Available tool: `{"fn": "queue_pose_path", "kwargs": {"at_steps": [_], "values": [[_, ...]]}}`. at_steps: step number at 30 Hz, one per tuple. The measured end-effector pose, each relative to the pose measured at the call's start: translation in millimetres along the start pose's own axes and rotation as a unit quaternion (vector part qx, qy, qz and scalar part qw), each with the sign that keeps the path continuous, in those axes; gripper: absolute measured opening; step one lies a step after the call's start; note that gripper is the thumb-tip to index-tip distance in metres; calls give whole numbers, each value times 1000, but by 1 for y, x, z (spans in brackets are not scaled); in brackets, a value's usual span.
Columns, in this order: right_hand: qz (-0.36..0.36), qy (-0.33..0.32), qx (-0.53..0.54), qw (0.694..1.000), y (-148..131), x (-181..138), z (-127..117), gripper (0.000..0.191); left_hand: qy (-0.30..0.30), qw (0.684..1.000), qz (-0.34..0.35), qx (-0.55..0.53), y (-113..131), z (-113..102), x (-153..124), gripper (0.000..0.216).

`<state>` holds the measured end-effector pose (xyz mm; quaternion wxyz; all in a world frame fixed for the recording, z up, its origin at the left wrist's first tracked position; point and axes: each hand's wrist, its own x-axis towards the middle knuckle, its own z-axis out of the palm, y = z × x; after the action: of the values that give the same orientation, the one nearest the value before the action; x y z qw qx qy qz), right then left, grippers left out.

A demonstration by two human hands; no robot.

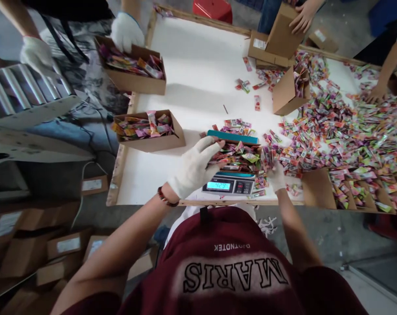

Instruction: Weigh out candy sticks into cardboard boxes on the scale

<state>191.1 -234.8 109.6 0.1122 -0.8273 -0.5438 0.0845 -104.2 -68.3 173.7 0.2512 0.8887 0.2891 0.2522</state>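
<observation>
A cardboard box (260,151) full of small colourful snack packets (239,157) sits on a digital scale (233,186) with a lit blue display. My left hand (195,168), in a white glove, curves around the box's left end, fingers at the far side and thumb at the near side. At the box's right end, my gloved right hand (277,177) is closed around several snack packets (268,157); its fingertips are partly hidden behind them. More packets lie just behind and to the right of the scale.
Filled boxes (149,142) stand at the table's left side, one under another person's gloved hand (126,33). A large packet pile (336,122) covers the right side. Open boxes (318,188) line the near right edge. A roller conveyor (21,87) stands left.
</observation>
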Motion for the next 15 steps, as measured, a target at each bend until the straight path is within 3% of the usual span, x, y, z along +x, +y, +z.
{"fn": "queue_pose_path", "kwargs": {"at_steps": [3, 7, 11, 15], "values": [[-17, 46, 43, 998, -9, 15, -21, 45, -70, 993, -21, 90, 11, 12, 21, 51], [-168, 38, 30, 985, -62, 45, -38, 54, -148, 979, -60, 128, 16, 20, 33, 27], [-190, -6, -72, 979, -105, 69, -36, 26, -112, 986, -62, 103, 12, 5, 33, 24], [-224, 34, 39, 973, -101, 66, -51, 24, -45, 998, -27, 42, 23, -26, 41, 18]]}}
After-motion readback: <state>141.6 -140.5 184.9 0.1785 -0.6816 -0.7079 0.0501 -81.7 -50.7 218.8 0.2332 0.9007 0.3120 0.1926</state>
